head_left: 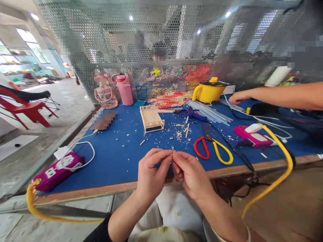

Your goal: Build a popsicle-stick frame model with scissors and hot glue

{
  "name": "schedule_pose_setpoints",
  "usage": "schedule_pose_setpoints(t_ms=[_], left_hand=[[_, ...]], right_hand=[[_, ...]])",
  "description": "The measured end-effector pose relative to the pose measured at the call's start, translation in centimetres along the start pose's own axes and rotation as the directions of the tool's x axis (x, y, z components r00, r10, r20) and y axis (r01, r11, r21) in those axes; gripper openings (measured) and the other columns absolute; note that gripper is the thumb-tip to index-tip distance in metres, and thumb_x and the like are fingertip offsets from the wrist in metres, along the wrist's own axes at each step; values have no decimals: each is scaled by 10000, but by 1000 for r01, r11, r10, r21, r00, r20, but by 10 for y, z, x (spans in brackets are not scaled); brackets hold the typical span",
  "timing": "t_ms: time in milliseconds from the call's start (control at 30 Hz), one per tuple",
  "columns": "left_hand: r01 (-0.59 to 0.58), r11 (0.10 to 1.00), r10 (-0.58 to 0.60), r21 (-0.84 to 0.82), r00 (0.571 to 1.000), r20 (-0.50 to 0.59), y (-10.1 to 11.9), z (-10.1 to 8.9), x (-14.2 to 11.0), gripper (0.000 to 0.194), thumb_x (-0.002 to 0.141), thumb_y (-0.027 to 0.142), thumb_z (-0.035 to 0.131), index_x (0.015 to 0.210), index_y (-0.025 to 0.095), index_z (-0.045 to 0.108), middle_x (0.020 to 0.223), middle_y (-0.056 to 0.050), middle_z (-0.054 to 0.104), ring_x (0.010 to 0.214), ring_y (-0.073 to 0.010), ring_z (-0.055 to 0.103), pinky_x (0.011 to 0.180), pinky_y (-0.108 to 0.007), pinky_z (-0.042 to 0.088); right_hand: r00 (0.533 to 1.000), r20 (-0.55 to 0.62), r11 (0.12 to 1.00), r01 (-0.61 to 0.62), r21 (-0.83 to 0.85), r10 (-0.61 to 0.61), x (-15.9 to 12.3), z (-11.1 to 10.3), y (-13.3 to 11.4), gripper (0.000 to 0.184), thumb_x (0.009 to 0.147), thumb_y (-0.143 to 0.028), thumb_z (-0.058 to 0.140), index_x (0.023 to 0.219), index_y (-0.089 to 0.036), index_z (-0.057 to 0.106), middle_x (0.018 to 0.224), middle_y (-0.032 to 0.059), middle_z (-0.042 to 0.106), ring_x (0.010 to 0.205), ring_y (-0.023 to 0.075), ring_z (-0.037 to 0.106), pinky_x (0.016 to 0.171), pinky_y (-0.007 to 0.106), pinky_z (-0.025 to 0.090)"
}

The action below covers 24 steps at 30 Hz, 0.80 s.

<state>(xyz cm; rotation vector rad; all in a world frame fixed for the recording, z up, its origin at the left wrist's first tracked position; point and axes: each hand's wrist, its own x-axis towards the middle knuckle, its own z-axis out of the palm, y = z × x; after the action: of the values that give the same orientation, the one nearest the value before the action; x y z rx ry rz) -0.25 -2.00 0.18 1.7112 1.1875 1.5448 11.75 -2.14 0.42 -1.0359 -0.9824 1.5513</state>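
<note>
My left hand (154, 169) and my right hand (189, 171) meet at the fingertips over the table's front edge. Both are pinched closed on something tiny that I cannot make out. Beyond them stands a small bed-like frame of wooden sticks (152, 118). Short cut stick pieces (187, 130) and pale crumbs lie to its right. Scissors (210, 146) with one red and one yellow handle rest right of my hands, blades pointing away. A blue glue gun (196, 115) lies behind the scraps, near clear glue sticks (212, 112).
Red-tipped sticks (171, 100) are heaped at the back beside a yellow pot (210, 90). A pink bottle (124, 90) stands back left. Purple power strips (59, 169) with cords sit at both sides. Another person's arm (280, 95) reaches in from the right. A perforated metal screen (141, 43) rises behind.
</note>
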Motion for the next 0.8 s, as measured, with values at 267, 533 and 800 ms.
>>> schedule_pose_setpoints(t_ms=[267,533,800], left_hand=[[489,746,-494,-452,862,117,-5,-7,12,230,736,383,699,852,185,704,710,18,610,585,-48,459,561,-170,380],[482,665,-506,-570,853,132,-16,-2,11,215,749,371,686,816,168,674,652,38,531,569,-42,417,551,-166,352],[457,698,-491,-551,866,96,-27,-4,8,196,762,344,665,820,160,632,651,39,512,573,-55,437,575,-184,363]], right_hand=[[803,-193,404,65,-912,-564,14,-71,-34,429,841,-549,443,979,-174,600,828,85,634,720,195,580,662,311,446],[933,-301,-221,-342,-913,-199,33,-128,-69,624,803,-618,393,1199,-157,538,1053,190,664,938,359,629,720,426,458],[889,-379,-133,-421,-897,-258,24,-129,-72,646,699,-479,532,1259,-155,528,1068,185,672,915,364,644,689,408,461]])
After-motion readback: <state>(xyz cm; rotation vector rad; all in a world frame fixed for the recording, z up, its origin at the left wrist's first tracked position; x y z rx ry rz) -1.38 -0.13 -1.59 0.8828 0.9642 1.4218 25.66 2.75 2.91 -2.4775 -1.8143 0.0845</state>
